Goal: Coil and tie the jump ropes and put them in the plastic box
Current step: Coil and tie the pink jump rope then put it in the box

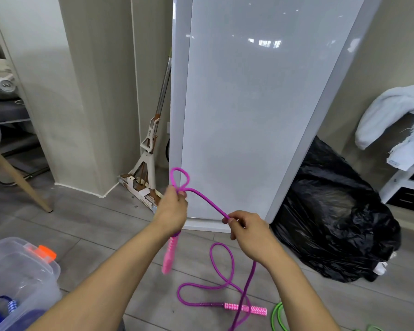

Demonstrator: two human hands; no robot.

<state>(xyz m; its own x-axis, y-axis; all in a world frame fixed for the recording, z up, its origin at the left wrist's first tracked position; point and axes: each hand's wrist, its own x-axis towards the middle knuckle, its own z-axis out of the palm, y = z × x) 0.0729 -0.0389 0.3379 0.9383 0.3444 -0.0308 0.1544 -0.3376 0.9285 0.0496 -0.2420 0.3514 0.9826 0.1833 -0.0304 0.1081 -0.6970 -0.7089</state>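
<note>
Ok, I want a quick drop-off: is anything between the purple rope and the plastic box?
Nothing visible lies on the floor between them. The purple rope, held by the left hand and right hand, is right of the plastic box; only the left forearm crosses the gap. Whether its lid is off is unclear.

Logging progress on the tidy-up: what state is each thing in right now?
Purple rope: one small loop made, rest loose on floor, untied.
Left hand: grips the loop.
Right hand: pinches the rope.
Hanging handle: dangles below left hand.
Other handle: lies on floor.
Green rope: loose on floor.
Plastic box: holds a blue rope.
</note>
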